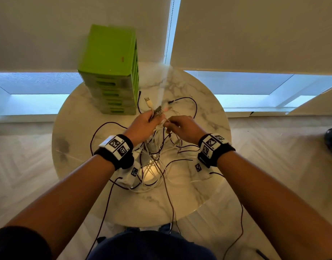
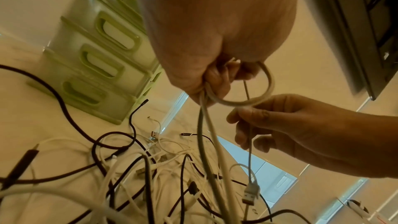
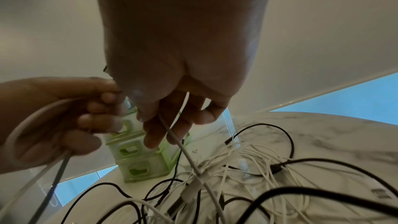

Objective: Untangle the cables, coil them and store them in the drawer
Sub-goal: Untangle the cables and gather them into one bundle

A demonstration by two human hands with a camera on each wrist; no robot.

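We hold our left hand (image 1: 142,126) and right hand (image 1: 184,128) close together above the middle of the round white marble table (image 1: 82,121), both raised over the tangled heap of black and white cables (image 1: 157,160) that lies directly beneath and toward us. Our left hand is curled round a bundle of thick white cable (image 2: 247,102) bent into a loop, connectors poking out past the knuckles toward the tall green plastic drawer unit (image 1: 110,72). Our right hand pinches a thinner white cable (image 3: 183,149) between thumb and fingers (image 3: 150,135) — it runs steeply down from the pinch into the heap, so its long axis is near vertical, its lower end buried among the crossings. A USB plug (image 2: 251,193) dangles below the right hand in the left wrist view; whether it belongs to that strand we cannot tell. The drawers stand just beyond the left hand, all closed — the left is the nearer. We judge untangling barely begun.
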